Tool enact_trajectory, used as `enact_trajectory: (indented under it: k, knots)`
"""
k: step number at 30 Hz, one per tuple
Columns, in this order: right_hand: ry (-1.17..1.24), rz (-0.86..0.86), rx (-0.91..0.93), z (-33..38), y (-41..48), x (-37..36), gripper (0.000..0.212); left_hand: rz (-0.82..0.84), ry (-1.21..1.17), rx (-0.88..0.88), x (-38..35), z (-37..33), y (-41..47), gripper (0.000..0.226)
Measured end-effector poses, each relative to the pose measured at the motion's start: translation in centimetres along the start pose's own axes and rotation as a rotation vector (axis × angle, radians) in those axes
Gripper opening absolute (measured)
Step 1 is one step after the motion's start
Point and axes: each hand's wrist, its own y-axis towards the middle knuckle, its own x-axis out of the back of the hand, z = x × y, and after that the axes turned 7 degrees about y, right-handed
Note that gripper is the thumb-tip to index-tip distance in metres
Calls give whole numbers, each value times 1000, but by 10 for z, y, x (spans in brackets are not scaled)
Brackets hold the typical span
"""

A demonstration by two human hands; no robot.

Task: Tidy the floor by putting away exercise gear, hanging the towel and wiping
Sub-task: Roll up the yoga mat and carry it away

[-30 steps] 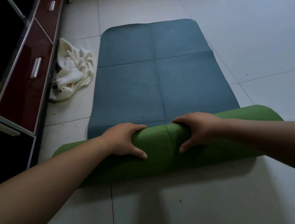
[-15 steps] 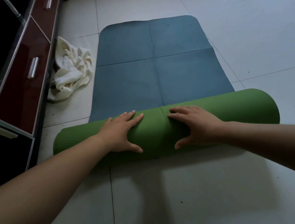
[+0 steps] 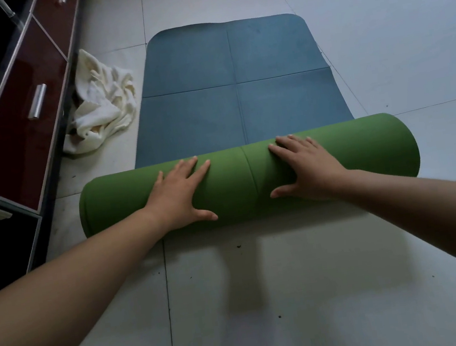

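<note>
An exercise mat lies on the white tile floor, partly rolled up. Its rolled part (image 3: 364, 150) shows a green outer side and lies crosswise in the middle of the view. The flat part (image 3: 232, 90) is blue-grey and stretches away from me. My left hand (image 3: 178, 194) presses flat on top of the roll, left of centre, fingers straight. On the roll right of centre my right hand (image 3: 307, 169) lies flat too, fingers spread. A crumpled white towel (image 3: 102, 108) is heaped on the floor left of the flat mat.
A low cabinet (image 3: 16, 114) with dark red drawer fronts and metal handles runs along the left side, close to the towel. White floor tiles (image 3: 268, 299) with a few dark specks spread out in front of the roll and to the right.
Both hands went from curled grips over the roll to flat, straight-fingered presses. The roll has moved further away from me, and less flat mat shows.
</note>
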Motion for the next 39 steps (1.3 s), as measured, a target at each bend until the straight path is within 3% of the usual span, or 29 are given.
enact_trajectory:
  k: [8,18,30,35,39]
  knots:
    - [-56,74,16,-7,16,-6,128,0,13,-16,-4,8,20,120]
    - [-26,23,36,-4,18,-6,108,0,-59,-4,-5,5,19,109]
    - [-60,-62,76,8,-15,-2,81,-139,-29,-19,-3,-5,-15,91]
    - [-59,-7,78,17,-33,7,82,-91,-22,-46,6,-11,-35,89]
    - [-15,87,78,24,-65,10,80,46,-20,-118,7,-16,-61,90]
